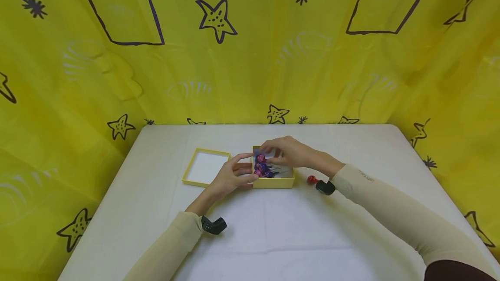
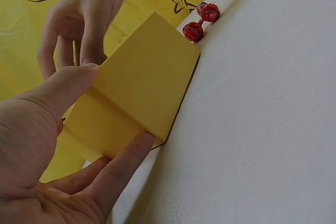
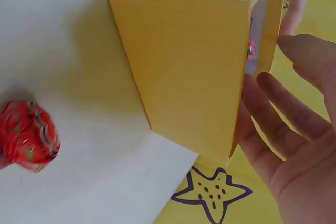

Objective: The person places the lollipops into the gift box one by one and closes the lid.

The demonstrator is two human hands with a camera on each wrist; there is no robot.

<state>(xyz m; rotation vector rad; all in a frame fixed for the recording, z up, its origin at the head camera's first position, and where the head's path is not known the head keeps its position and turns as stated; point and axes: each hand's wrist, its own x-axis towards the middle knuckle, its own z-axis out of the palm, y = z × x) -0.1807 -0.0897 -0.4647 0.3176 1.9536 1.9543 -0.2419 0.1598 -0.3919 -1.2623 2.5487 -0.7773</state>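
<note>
Left hand (image 1: 230,177) has, to its left, a shallow lid (image 1: 205,168) lying inside up: white lining, narrow yellow rim, lower right part covered by the hand. Same hand grips the left end of the yellow box (image 1: 273,183), thumb at the upper near corner, fingers spread along the end wall; one fingertip reaches the lower edge. Box stands on the white cloth (image 2: 262,103) between both hands, right of the lid. Walls smooth, flat, edges crisp. Inside, toward the left: a heap of pink and purple wrapped balls (image 1: 260,158), shiny; pieces overlap, count not readable. Pale streaked patch (image 1: 284,171) beside them, nature unclear. Right hand (image 1: 293,153) arches over the box's mouth, fingers bent, thumb apart from them; fingertips partly hidden by the wall in the right wrist view, so cannot tell whether anything is pinched. Further right, on the cloth: two red wrapped balls (image 2: 209,12) in the left wrist view, wrappers glossy, creased. Head view shows only one, beside a black wrist unit (image 1: 325,187); right wrist view has one, blurred, cut off at the left border. Cloth: fine weave.
</note>
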